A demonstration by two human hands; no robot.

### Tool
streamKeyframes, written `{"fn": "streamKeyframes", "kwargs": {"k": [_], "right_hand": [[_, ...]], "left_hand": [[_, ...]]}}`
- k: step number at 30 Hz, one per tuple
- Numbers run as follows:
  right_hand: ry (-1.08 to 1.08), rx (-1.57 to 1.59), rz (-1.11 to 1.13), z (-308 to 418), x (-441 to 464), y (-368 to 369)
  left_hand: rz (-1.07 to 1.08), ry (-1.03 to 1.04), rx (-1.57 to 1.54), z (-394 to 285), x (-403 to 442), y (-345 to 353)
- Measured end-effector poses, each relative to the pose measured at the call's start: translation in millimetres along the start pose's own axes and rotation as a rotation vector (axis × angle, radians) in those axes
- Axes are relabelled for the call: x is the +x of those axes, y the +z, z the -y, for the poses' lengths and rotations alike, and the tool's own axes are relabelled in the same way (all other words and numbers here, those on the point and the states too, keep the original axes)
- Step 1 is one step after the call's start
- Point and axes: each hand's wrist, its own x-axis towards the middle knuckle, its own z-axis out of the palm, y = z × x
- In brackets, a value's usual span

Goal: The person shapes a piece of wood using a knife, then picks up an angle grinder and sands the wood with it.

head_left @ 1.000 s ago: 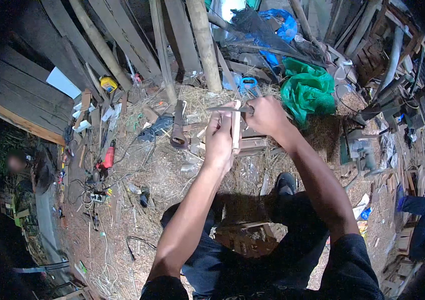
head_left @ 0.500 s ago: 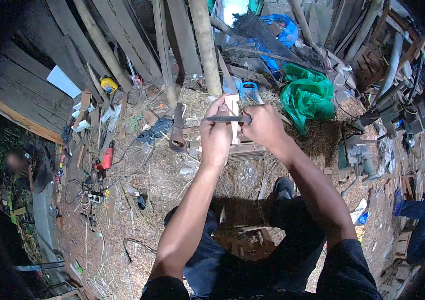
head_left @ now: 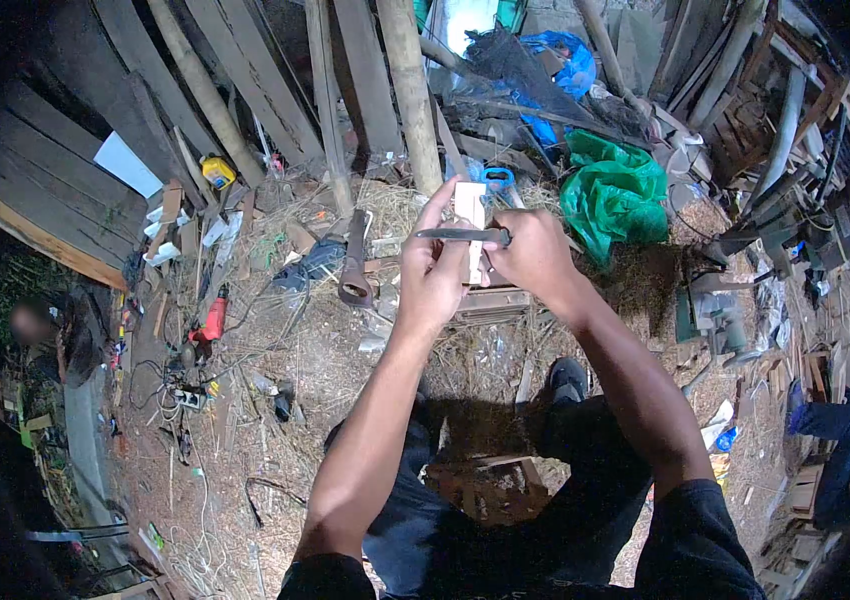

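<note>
Sitting between two hands, the pale wood piece looks light and stiff, best held by its long edges: left hand pinching it, right hand with fingers curled round the dark tool crossing it, green plastic beyond.

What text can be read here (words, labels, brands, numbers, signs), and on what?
No readable text anywhere.
Knife: no lettering visible.
Wooden piece: no lettering visible.
Yellow container: any marking too small to read.
Red power tool: any marking too blurred.
</note>
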Motion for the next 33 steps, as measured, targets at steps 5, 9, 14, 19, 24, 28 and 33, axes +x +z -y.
{"fn": "streamKeyframes", "kwargs": {"k": [5,9,14,19,24,28,33], "right_hand": [[-0.014,-0.032,0.011,2.6,-1.1,1.9],[-0.02,-0.051,0.015,7.7,-2.6,-1.5],[-0.006,-0.036,0.04,11.0,-4.7,-4.9],[0.034,-0.154,0.084,13.3,-4.0,-12.1],[0.033,-0.198,0.065,6.0,-0.8,-10.1],[0.041,-0.188,0.101,-5.5,1.9,-7.8],[0.054,-0.225,0.089,-25.2,3.8,5.0]], "left_hand": [[0.064,-0.001,-0.034,-0.4,-2.1,-6.9],[0.073,-0.037,0.004,-3.7,-6.7,-6.1],[0.133,-0.112,-0.073,-10.8,-14.1,-4.7],[0.225,-0.154,-0.149,-6.0,-20.5,-4.4],[0.243,-0.203,-0.204,-6.2,-23.6,-2.5],[0.21,-0.254,-0.268,-5.4,-26.8,3.2],[0.209,-0.37,-0.414,-3.5,-21.3,0.3]]}}
